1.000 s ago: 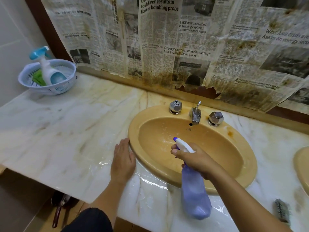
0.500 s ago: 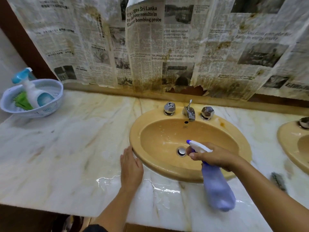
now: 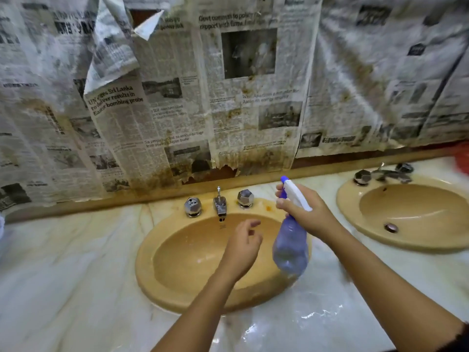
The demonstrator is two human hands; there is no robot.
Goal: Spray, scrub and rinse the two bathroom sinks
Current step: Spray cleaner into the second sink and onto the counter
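A tan oval sink sits in the marble counter in front of me, with a chrome faucet and two knobs behind its bowl. A second tan sink lies to the right with its own faucet. My right hand grips a purple spray bottle by its white trigger head, above the near sink's right rim, nozzle up and toward the wall. My left hand hovers over the near bowl, fingers loosely curled, holding nothing.
Stained newspaper sheets cover the wall behind the counter, some corners peeling. The marble counter is wet and glossy in front of the near sink. A red object shows at the far right edge.
My left hand left the counter and rose over the bowl. My right hand lifted the bottle up and to the right. The view shifted right, dropping the basket and showing more of the second sink.
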